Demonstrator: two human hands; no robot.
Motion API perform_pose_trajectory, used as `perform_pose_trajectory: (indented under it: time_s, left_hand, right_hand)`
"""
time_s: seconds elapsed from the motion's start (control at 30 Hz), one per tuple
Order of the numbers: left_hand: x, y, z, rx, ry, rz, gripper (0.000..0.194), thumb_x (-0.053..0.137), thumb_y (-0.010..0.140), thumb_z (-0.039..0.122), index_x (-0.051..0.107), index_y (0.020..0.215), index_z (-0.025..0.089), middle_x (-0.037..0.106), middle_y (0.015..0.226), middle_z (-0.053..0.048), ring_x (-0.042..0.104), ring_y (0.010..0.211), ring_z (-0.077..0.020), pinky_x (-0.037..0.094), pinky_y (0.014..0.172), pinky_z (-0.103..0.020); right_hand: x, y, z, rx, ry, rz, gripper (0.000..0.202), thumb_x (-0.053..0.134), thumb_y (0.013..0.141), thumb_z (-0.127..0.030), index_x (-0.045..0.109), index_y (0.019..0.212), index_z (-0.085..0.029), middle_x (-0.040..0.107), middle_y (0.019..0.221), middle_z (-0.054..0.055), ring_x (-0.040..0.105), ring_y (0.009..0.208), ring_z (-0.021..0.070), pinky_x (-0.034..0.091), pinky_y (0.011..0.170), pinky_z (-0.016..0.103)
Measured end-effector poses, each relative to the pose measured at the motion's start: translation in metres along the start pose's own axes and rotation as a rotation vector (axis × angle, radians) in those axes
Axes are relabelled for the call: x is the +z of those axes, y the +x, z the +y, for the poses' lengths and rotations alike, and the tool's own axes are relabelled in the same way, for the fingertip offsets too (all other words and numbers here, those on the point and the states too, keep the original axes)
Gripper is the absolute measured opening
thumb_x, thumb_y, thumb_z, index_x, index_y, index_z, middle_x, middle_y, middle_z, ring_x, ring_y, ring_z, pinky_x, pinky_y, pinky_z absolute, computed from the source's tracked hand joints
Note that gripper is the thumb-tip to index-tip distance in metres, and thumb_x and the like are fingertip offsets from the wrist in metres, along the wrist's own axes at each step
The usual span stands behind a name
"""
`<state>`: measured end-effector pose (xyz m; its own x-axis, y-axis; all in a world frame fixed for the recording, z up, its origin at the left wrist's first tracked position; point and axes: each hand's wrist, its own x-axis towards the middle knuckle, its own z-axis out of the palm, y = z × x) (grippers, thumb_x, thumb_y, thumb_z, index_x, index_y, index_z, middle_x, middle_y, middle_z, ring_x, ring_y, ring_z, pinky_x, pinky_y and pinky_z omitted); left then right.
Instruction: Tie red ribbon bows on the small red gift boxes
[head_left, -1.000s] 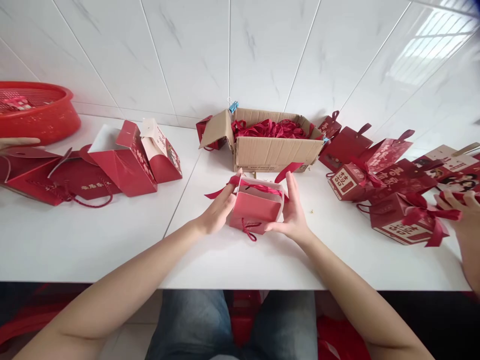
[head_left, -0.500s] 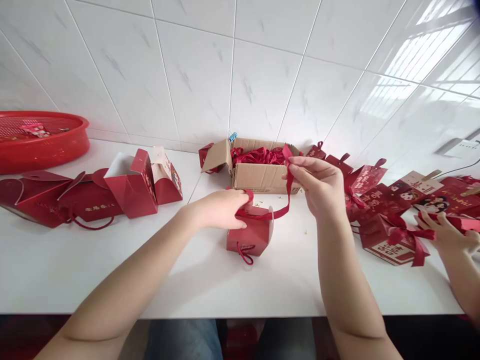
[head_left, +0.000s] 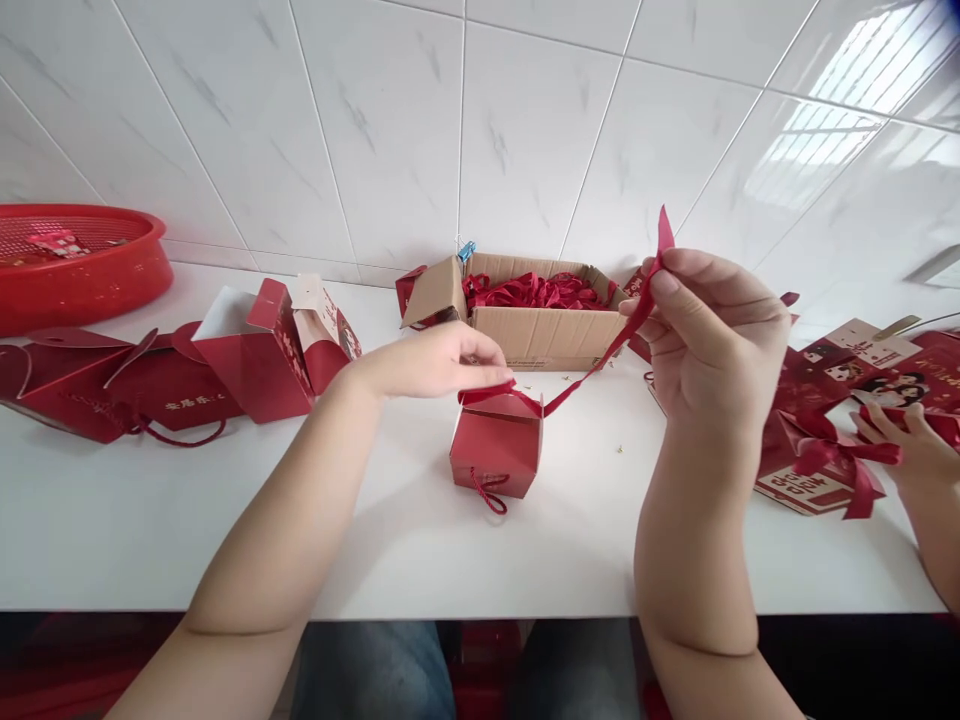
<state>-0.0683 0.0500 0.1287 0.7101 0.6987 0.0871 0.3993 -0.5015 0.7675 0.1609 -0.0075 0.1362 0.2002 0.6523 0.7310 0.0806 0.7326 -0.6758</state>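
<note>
A small red gift box stands on the white table in front of me, a twisted cord loop hanging from its near side. Across its top runs a red ribbon. My left hand is at the box's upper back left edge, its fingers closed on the ribbon there. Off to the right and raised, my right hand pinches the ribbon near its other end between thumb and fingers, and a pointed tip sticks up above them. The stretch between the box and my right hand slants upward, nearly straight.
Behind the box stands an open cardboard carton full of red ribbons. Several red gift boxes and a red plastic basket are at left. At right, another person's hand is by a ribbon-tied box.
My right hand has moved right and up, drawing the ribbon out longer and straighter from the box. My left hand has stayed by the box top. The view has shifted slightly.
</note>
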Motion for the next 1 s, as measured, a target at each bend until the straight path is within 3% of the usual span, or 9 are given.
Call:
perform_pose_trajectory:
  time_s: [0.17, 0.3, 0.43, 0.53, 0.63, 0.73, 0.87, 1.0]
  left_hand:
    - [-0.004, 0.001, 0.008, -0.014, -0.301, 0.294, 0.012, 0.069, 0.079, 0.022, 0.073, 0.069, 0.016, 0.067, 0.071, -0.004, 0.066, 0.076, -0.0209, 0.052, 0.071, -0.032]
    - [-0.002, -0.004, 0.02, 0.029, -0.438, 0.301, 0.022, 0.061, 0.087, 0.024, 0.069, 0.07, 0.014, 0.065, 0.073, -0.005, 0.068, 0.081, -0.0243, 0.056, 0.073, -0.04]
    - [0.005, -0.006, 0.032, -0.028, -0.508, 0.333, 0.019, 0.062, 0.086, 0.019, 0.065, 0.068, 0.013, 0.062, 0.072, -0.006, 0.068, 0.076, -0.0237, 0.056, 0.07, -0.039]
    - [0.01, -0.005, 0.031, -0.043, -0.506, 0.267, 0.022, 0.059, 0.089, 0.024, 0.061, 0.069, 0.015, 0.062, 0.073, -0.005, 0.067, 0.078, -0.0229, 0.056, 0.073, -0.039]
    - [0.011, -0.006, 0.024, -0.033, -0.342, 0.2, 0.027, 0.054, 0.091, 0.039, 0.057, 0.074, 0.019, 0.06, 0.073, -0.004, 0.064, 0.076, -0.0208, 0.052, 0.071, -0.035]
    - [0.01, -0.009, 0.02, -0.077, -0.055, 0.083, 0.03, 0.065, 0.08, 0.047, 0.051, 0.077, 0.021, 0.059, 0.076, -0.003, 0.06, 0.071, -0.0195, 0.045, 0.059, -0.03]
    - [0.013, -0.01, 0.021, -0.196, 0.365, -0.117, 0.031, 0.067, 0.074, 0.041, 0.044, 0.086, 0.022, 0.058, 0.081, -0.002, 0.055, 0.064, -0.0174, 0.036, 0.051, -0.028]
    - [0.019, -0.004, 0.021, -0.225, 0.54, -0.18, 0.022, 0.057, 0.077, 0.032, 0.04, 0.087, 0.023, 0.061, 0.087, -0.003, 0.056, 0.067, -0.0179, 0.033, 0.05, -0.028]
  right_hand:
    - [-0.002, 0.001, -0.001, -0.013, 0.004, 0.067, 0.013, 0.067, 0.083, -0.024, 0.071, 0.093, -0.031, 0.07, 0.096, -0.002, 0.069, 0.097, 0.0207, 0.06, 0.087, 0.042]
    - [-0.001, 0.003, -0.003, 0.007, 0.001, 0.105, 0.015, 0.065, 0.083, -0.02, 0.071, 0.092, -0.031, 0.07, 0.097, -0.003, 0.069, 0.098, 0.0207, 0.06, 0.087, 0.042]
    - [0.006, 0.002, 0.0, 0.046, -0.003, 0.085, 0.015, 0.065, 0.084, -0.026, 0.07, 0.097, -0.032, 0.07, 0.105, -0.002, 0.068, 0.103, 0.0228, 0.061, 0.083, 0.04]
    - [0.016, -0.001, 0.003, 0.089, 0.031, 0.071, 0.024, 0.069, 0.082, -0.031, 0.068, 0.105, -0.03, 0.068, 0.115, 0.001, 0.068, 0.103, 0.0244, 0.061, 0.08, 0.039]
    - [0.023, -0.004, 0.001, 0.141, 0.068, 0.053, 0.033, 0.073, 0.078, -0.028, 0.067, 0.111, -0.029, 0.066, 0.121, 0.001, 0.068, 0.104, 0.0248, 0.061, 0.083, 0.039]
    - [0.022, -0.004, -0.001, 0.155, 0.077, 0.013, 0.038, 0.073, 0.076, -0.026, 0.066, 0.114, -0.029, 0.064, 0.125, 0.0, 0.067, 0.107, 0.0245, 0.061, 0.083, 0.038]
    - [0.015, -0.004, -0.003, 0.123, 0.055, -0.018, 0.04, 0.073, 0.077, -0.03, 0.064, 0.117, -0.031, 0.066, 0.122, 0.0, 0.066, 0.11, 0.0245, 0.061, 0.082, 0.036]
    - [0.011, -0.004, -0.002, 0.082, 0.005, -0.035, 0.042, 0.07, 0.08, -0.038, 0.062, 0.121, -0.033, 0.069, 0.113, 0.002, 0.063, 0.115, 0.0255, 0.059, 0.084, 0.037]
